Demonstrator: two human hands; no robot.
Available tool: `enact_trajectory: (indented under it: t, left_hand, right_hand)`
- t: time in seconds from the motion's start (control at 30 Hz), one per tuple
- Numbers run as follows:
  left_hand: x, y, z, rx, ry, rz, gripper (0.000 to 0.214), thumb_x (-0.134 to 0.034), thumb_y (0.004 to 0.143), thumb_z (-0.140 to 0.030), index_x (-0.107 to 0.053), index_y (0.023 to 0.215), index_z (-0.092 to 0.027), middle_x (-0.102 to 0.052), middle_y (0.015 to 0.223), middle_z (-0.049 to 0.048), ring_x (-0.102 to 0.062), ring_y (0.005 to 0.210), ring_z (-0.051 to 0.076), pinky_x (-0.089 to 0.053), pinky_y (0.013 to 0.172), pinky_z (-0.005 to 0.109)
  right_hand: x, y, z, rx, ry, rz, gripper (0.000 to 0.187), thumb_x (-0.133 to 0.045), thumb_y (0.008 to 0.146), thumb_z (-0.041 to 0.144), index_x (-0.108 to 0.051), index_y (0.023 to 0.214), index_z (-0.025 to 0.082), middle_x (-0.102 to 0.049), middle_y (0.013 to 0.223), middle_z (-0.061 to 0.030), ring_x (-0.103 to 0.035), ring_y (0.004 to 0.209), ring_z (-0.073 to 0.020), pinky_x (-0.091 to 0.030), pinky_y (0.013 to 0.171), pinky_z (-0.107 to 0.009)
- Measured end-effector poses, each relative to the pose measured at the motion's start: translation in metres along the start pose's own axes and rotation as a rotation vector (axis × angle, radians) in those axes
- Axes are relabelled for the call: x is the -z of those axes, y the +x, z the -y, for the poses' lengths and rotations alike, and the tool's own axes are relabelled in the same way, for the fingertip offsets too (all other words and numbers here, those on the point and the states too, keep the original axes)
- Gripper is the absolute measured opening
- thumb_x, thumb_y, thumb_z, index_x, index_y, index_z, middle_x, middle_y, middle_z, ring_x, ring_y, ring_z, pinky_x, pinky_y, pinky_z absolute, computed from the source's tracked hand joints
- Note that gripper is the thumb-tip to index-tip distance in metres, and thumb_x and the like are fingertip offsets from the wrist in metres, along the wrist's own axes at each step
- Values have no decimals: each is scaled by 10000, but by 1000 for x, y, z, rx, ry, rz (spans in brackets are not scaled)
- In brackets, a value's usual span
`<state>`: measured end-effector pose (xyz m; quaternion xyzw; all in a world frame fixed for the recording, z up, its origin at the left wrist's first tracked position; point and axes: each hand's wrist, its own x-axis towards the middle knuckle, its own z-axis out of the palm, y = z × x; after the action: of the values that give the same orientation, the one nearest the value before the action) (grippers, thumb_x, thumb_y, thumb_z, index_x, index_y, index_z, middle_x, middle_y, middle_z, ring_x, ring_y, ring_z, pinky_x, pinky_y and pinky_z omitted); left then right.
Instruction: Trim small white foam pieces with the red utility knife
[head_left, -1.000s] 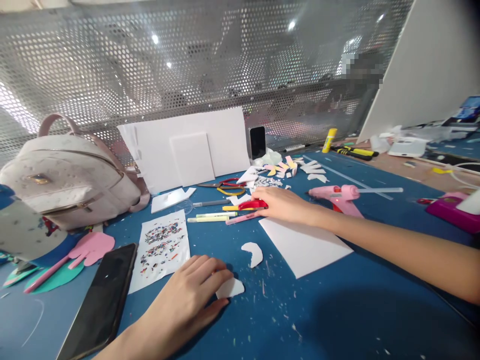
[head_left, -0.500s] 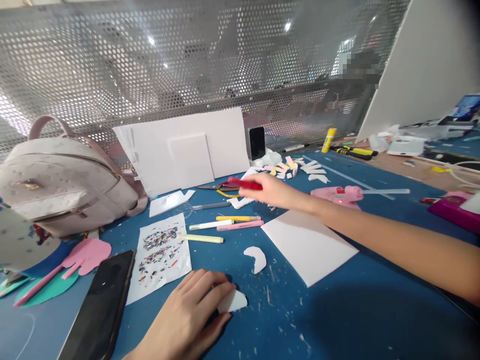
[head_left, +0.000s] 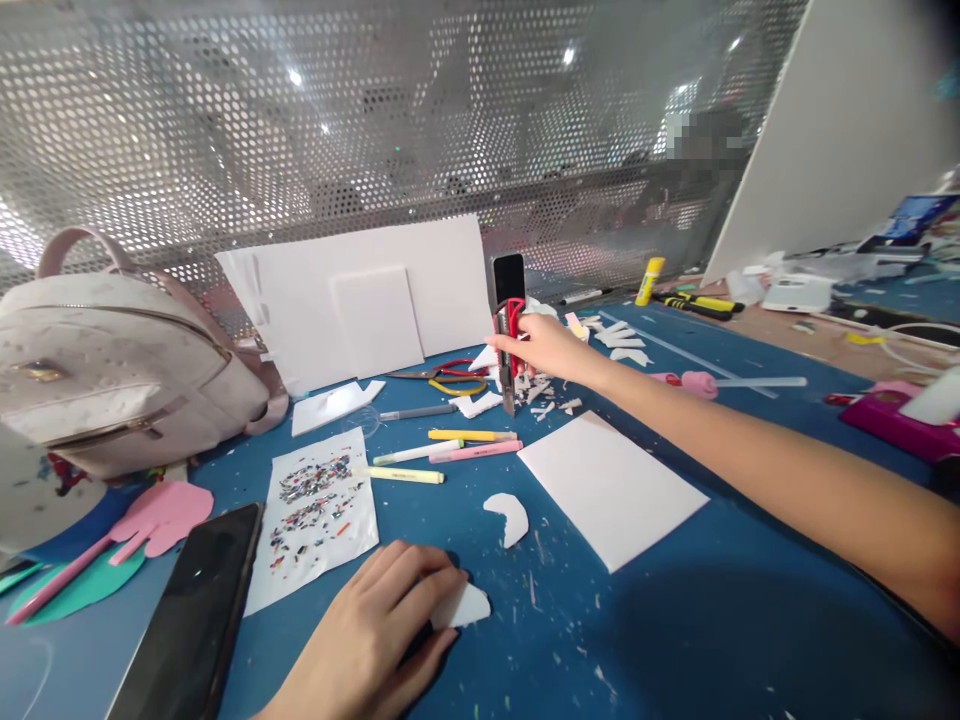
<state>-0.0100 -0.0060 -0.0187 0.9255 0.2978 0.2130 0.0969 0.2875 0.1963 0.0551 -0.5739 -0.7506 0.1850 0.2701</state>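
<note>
My right hand [head_left: 544, 345] is closed around a red utility knife [head_left: 508, 350], held upright with its metal end pointing down, over white foam scraps [head_left: 555, 392] at the back of the table. At the front, my left hand [head_left: 382, 625] rests on the blue mat with its fingers gripping a small white foam piece [head_left: 469, 606]. A curved white foam piece [head_left: 508, 519] lies just beyond that hand. To the right of it is a white foam board sheet [head_left: 611, 490]. Scissors [head_left: 457, 376] with red and yellow handles lie left of the knife.
Several markers [head_left: 476, 452] lie mid-table beside a paper sheet with glittery bits [head_left: 360, 520]. A phone [head_left: 187, 620] and a backpack [head_left: 135, 360] are at left. A pink glue gun [head_left: 697, 384] sits behind my right forearm. White boards [head_left: 450, 290] lean against the perforated metal screen.
My right hand has turned the red utility knife from lying sideways to upright, metal end down, and moved slightly right. My left hand stays on the foam piece.
</note>
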Motion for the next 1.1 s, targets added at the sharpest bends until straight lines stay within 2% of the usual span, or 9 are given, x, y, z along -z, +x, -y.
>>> enact_trajectory:
  t: [0.13,0.23,0.6,0.8,1.0,1.1]
  left_hand:
    - [-1,-2,1,-1,6,7,264,-550,1017,-160,-573,1277,-200,-697,1170,106,-679,980,223,-632,840,331]
    - [-2,-2,0,0,1,-11,266,-538,1021,-172,-577,1282,-208,-700,1173,107,-686,984,220,-631,837,316]
    - [-2,-4,3,3,12,3,294,-556,1027,-184,-572,1319,-211,-703,1194,103,-697,1017,209,-627,890,304]
    - [-4,-5,6,-10,28,4,310,-553,1028,-177,-553,1337,-202,-690,1201,107,-690,1040,202,-619,896,286]
    - [-4,-2,6,-63,45,-52,235,-512,1057,-213,-579,1280,-182,-709,1115,107,-711,956,195,-629,830,271]
    - [-5,-3,8,-58,48,-35,244,-533,1056,-215,-576,1293,-183,-705,1136,102,-708,979,185,-619,862,259]
  right_hand:
    - [6,9,12,3,-106,-106,307,-657,1039,395,-671,1231,155,-699,1203,-94,-709,999,-228,-615,864,-420]
    - [5,12,22,28,-153,-134,298,-659,1038,386,-672,1234,161,-696,1220,-97,-705,1018,-230,-611,882,-428]
    - [-5,10,27,124,-103,-33,283,-644,1049,401,-680,1177,152,-719,1093,-68,-714,875,-185,-624,774,-366]
    - [2,14,22,105,-114,-105,287,-642,1048,404,-682,1191,159,-713,1149,-81,-711,952,-209,-615,846,-407]
    - [-8,16,17,76,-40,-43,291,-654,1042,400,-677,1192,151,-715,1119,-76,-714,902,-194,-623,793,-377]
    - [-14,19,16,54,33,-23,281,-646,1048,394,-674,1196,156,-714,1110,-70,-713,879,-185,-626,764,-360]
